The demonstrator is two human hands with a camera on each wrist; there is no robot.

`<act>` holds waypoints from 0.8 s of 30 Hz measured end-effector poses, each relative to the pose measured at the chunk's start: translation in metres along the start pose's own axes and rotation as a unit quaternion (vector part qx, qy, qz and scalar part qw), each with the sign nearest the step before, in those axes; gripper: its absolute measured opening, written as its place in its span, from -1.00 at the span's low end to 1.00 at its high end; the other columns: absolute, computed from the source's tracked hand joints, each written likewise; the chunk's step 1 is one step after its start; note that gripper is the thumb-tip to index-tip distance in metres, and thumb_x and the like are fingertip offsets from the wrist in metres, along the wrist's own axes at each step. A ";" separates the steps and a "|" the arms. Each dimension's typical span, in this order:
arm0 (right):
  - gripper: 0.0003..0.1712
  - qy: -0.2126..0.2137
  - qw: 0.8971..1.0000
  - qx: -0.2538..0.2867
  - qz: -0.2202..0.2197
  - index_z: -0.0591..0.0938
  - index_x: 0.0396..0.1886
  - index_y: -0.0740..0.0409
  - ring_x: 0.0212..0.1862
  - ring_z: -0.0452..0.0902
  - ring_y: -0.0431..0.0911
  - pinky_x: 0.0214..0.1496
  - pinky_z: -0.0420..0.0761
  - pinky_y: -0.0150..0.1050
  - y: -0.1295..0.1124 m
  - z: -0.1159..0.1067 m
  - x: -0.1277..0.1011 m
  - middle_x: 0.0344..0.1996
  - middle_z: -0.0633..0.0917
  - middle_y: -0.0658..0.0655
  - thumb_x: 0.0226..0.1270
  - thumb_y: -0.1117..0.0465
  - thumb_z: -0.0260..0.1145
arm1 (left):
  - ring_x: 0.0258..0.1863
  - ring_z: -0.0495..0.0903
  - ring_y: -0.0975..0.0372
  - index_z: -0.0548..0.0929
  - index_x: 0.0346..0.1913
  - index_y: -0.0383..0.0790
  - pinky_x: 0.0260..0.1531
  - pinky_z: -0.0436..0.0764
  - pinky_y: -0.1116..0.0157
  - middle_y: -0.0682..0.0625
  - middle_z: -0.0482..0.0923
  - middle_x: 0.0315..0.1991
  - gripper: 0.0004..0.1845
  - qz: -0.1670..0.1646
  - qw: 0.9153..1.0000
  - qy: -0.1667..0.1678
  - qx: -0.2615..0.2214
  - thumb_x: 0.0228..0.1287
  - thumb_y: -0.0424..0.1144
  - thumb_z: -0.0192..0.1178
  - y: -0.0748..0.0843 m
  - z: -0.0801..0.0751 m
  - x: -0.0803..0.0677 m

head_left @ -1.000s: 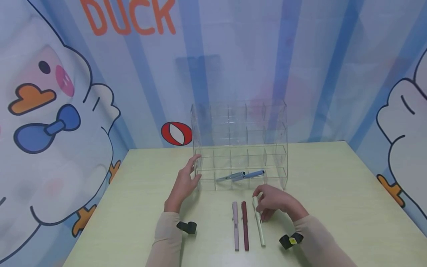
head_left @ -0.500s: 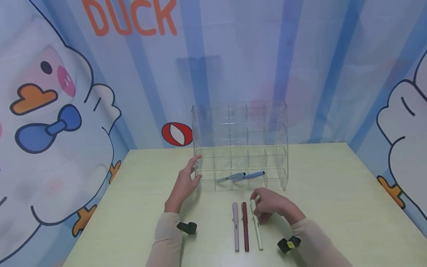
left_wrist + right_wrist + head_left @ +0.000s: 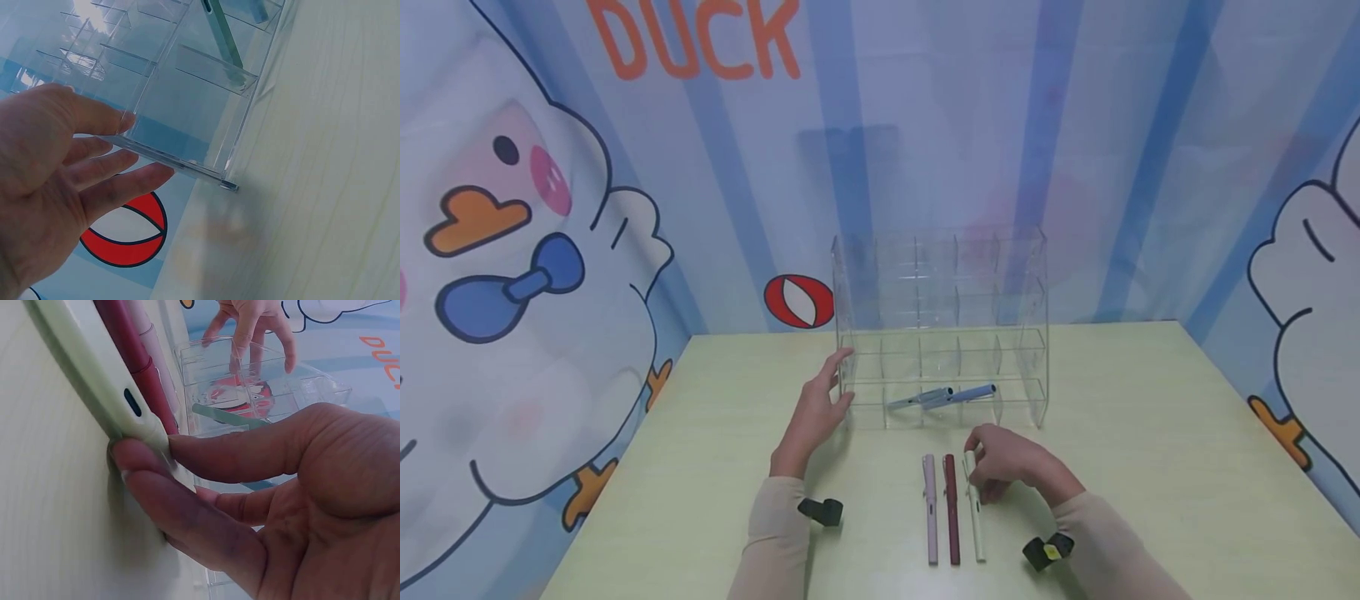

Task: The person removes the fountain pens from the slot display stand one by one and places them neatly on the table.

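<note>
1. Pale green plastic pen (image 3: 973, 508) lying on the light yellow-green tabletop (image 3: 1150, 450), lengthwise toward 12 o'clock, rightmost of three parallel pens; dark red pen (image 3: 951, 508) just beside it at 9 o'clock, pale pink pen (image 3: 929, 508) beyond that.
2. Right hand (image 3: 1011, 462) pinching the far end of the green pen between thumb and fingertips (image 3: 134, 453); pen otherwise resting on the table.
3. Left hand (image 3: 816, 412) with fingers straight and spread, touching the left wall of the clear acrylic compartment organiser (image 3: 940, 325); hands well apart, organiser at 12 o'clock from the pens.
4. Two blue-grey pens (image 3: 943, 395) lying slanted in the organiser's lowest row.
5. Handling, judged: light, rigid, smooth barrel, likely slippery under a loose pinch; not fragile, though prone to rolling and nudging its red neighbour.
6. Hold, judged: end pinch adequate for lifting and tilting; a grip nearer mid-barrel steadier for carrying, with the clip side as a stop against rotation.
</note>
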State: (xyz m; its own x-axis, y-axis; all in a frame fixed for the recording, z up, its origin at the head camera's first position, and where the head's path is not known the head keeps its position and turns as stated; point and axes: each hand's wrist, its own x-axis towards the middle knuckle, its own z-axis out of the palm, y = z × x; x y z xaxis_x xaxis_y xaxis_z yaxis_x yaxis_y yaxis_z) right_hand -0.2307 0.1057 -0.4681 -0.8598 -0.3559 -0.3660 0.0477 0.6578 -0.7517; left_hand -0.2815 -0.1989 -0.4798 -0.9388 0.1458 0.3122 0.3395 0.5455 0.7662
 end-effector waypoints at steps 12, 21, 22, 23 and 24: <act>-0.55 0.003 1.000 -0.010 0.003 0.51 0.01 0.41 -0.54 0.70 0.02 -0.48 0.76 -0.14 -0.001 0.000 -0.002 -0.45 0.65 0.20 0.08 0.53 0.38 | 0.30 0.42 -0.19 0.26 0.49 0.06 0.24 0.50 -0.08 -0.22 0.29 0.45 -0.22 -0.006 1.000 0.001 -0.001 0.30 -0.55 0.24 0.000 0.001 0.001; -0.53 0.004 1.000 -0.022 0.005 0.50 0.03 0.43 -0.53 0.70 0.02 -0.46 0.75 -0.13 -0.002 0.001 -0.002 -0.45 0.65 0.19 0.09 0.51 0.39 | 0.29 0.43 -0.19 0.25 0.49 0.06 0.24 0.50 -0.08 -0.23 0.28 0.45 -0.22 -0.002 1.000 0.000 -0.001 0.30 -0.55 0.24 0.001 0.000 0.001; -0.54 0.004 1.000 -0.023 0.005 0.50 0.02 0.43 -0.53 0.70 0.02 -0.46 0.75 -0.14 -0.002 0.001 -0.002 -0.45 0.65 0.19 0.09 0.51 0.39 | 0.29 0.43 -0.19 0.25 0.49 0.07 0.24 0.50 -0.08 -0.23 0.28 0.45 -0.21 -0.002 1.000 0.000 -0.002 0.30 -0.55 0.24 0.001 0.001 0.001; -0.54 0.003 1.000 -0.026 0.006 0.50 0.02 0.43 -0.53 0.70 0.01 -0.46 0.75 -0.14 -0.002 0.001 -0.002 -0.45 0.65 0.19 0.09 0.50 0.39 | 0.29 0.43 -0.19 0.25 0.49 0.07 0.24 0.51 -0.08 -0.23 0.28 0.45 -0.21 -0.002 1.000 0.000 -0.002 0.30 -0.55 0.23 0.001 0.001 0.001; -0.54 0.003 1.000 -0.027 0.006 0.50 0.02 0.43 -0.53 0.70 0.01 -0.45 0.75 -0.14 -0.002 0.001 -0.002 -0.46 0.65 0.19 0.09 0.50 0.40 | 0.29 0.43 -0.18 0.25 0.49 0.07 0.24 0.51 -0.08 -0.23 0.28 0.45 -0.21 -0.002 1.000 0.000 -0.002 0.30 -0.55 0.23 0.001 0.001 0.000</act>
State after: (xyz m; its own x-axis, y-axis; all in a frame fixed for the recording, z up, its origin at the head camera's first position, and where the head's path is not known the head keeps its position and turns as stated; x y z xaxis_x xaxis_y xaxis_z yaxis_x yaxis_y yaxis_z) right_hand -0.2287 0.1041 -0.4664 -0.8620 -0.3441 -0.3724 0.0312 0.6971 -0.7163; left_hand -0.2817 -0.1976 -0.4795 -0.9401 0.1428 0.3095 0.3359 0.5424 0.7701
